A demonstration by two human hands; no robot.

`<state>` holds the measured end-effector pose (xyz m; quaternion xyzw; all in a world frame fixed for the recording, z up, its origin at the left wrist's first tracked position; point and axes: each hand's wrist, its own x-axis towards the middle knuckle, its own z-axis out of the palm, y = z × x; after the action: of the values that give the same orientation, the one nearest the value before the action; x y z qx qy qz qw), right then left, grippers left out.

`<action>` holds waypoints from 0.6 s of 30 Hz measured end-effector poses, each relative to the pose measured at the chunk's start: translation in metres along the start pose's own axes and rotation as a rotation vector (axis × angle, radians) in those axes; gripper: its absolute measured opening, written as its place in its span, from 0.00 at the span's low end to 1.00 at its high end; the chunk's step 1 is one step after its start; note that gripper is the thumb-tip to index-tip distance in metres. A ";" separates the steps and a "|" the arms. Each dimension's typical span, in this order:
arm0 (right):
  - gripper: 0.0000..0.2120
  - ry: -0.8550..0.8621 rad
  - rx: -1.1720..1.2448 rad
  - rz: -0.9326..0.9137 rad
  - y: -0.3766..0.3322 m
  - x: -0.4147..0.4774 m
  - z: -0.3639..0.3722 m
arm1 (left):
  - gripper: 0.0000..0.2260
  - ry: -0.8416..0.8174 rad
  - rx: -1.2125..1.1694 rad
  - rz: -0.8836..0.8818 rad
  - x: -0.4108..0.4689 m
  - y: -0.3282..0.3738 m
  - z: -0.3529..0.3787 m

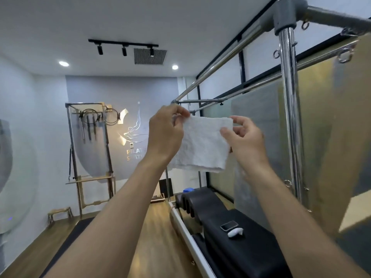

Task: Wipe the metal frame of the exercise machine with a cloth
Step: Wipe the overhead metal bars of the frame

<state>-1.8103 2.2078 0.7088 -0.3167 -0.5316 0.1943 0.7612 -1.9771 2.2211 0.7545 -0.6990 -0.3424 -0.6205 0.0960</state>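
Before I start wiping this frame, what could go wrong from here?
1. The eye rings on the chrome upright could snag the cloth, which hangs loose, only pinched by the left hand and right hand.
2. The phone lies on the black pad under the frame; a dropped cloth or a careless elbow might knock it off.

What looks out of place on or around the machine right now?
A phone and a small white object lie loose on the machine's black pad, below the frame. Otherwise nothing odd: left hand and right hand hold the cloth clear of it.
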 end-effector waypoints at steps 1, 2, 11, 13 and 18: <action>0.09 -0.016 0.060 0.056 0.012 0.011 0.011 | 0.11 0.005 -0.012 0.009 0.011 -0.013 0.007; 0.08 -0.034 0.090 0.111 0.023 0.020 0.020 | 0.12 0.000 -0.026 0.015 0.019 -0.025 0.013; 0.05 -0.037 0.064 0.111 0.092 0.101 0.080 | 0.11 -0.105 -0.275 0.161 0.108 -0.117 0.085; 0.05 0.021 -0.032 0.048 0.095 0.122 0.086 | 0.10 -0.133 -0.320 0.201 0.135 -0.129 0.099; 0.05 0.160 -0.353 -0.156 0.084 0.178 0.080 | 0.06 -0.201 -0.509 0.309 0.193 -0.154 0.132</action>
<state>-1.8175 2.4036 0.7917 -0.4175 -0.5181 0.0125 0.7464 -1.9642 2.4797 0.8615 -0.8020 -0.0736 -0.5923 -0.0235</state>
